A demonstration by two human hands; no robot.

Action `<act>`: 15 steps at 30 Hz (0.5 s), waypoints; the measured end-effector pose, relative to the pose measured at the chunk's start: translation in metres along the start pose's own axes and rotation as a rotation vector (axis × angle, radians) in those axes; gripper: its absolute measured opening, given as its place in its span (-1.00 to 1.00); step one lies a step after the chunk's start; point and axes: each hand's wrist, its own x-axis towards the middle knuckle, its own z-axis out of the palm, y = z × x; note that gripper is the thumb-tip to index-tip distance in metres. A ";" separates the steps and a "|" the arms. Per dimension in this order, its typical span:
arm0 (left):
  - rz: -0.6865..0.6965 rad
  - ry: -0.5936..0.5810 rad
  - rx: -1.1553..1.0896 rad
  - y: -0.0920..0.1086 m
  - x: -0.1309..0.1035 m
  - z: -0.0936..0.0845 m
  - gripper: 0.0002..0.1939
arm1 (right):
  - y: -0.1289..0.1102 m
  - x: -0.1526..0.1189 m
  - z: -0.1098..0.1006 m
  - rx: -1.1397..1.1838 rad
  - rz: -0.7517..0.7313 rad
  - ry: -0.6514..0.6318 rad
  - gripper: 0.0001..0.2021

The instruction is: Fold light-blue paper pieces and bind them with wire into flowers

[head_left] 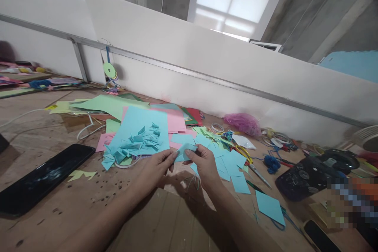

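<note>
Between my two hands is a small piece of light blue paper (182, 152), which looks folded. My left hand (161, 163) pinches its left edge, and my right hand (205, 163) grips its right side with the thumb lying on top. Left of my hands, several folded blue paper pieces (141, 139) lie heaped on a larger blue sheet (125, 120). To the right, loose blue paper squares (226, 165) are spread over the table, partly behind my right hand. One more blue square (269, 206) lies nearer the front right.
A black phone (44, 179) lies at the left. Scissors (256, 171) with yellow handles, a blue yarn ball (271, 163) and a dark bottle-like container (304, 177) are at the right. Coloured sheets (109, 104) and a pink plastic bag (243, 123) lie by the white partition (177, 43).
</note>
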 end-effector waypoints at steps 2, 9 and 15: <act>0.016 0.001 0.004 -0.001 0.000 0.001 -0.59 | -0.001 0.000 0.000 -0.006 -0.004 0.011 -0.76; 0.058 0.024 0.008 -0.005 0.003 0.003 -0.69 | 0.001 0.000 0.001 -0.017 0.002 -0.030 -0.79; 0.010 -0.043 -0.090 0.000 0.001 0.003 -0.66 | 0.001 -0.002 0.003 -0.019 -0.016 -0.043 -0.81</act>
